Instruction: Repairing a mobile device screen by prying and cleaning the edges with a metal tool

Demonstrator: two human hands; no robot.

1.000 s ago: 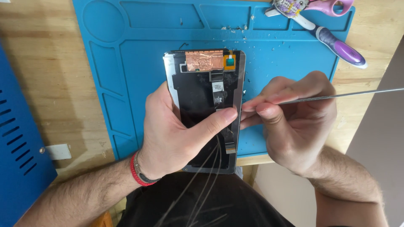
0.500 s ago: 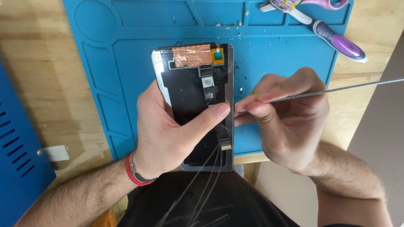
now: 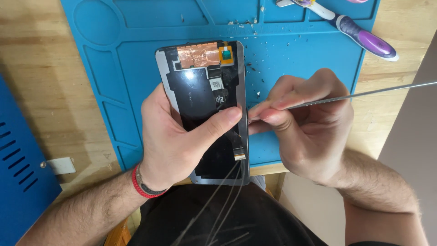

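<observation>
My left hand [image 3: 175, 136] holds an opened phone screen panel [image 3: 205, 86] over a blue work mat [image 3: 136, 59], thumb pressed across its dark back. Copper foil and flat cables show near the panel's top. My right hand [image 3: 302, 127] pinches a thin metal pry tool [image 3: 364, 94], with its tip against the panel's right edge beside my left thumb. The tool's long shaft runs off to the right. A red band sits on my left wrist.
A purple and white handled tool [image 3: 359, 36] lies at the mat's top right. Small debris specks dot the mat near the panel. A blue metal case [image 3: 18, 150] stands at the left on the wooden table [image 3: 50, 82]. Thin dark cables hang below the panel.
The view has shifted, so the panel and both hands sit slightly further left in the picture. The grip on the panel and the tool stays the same.
</observation>
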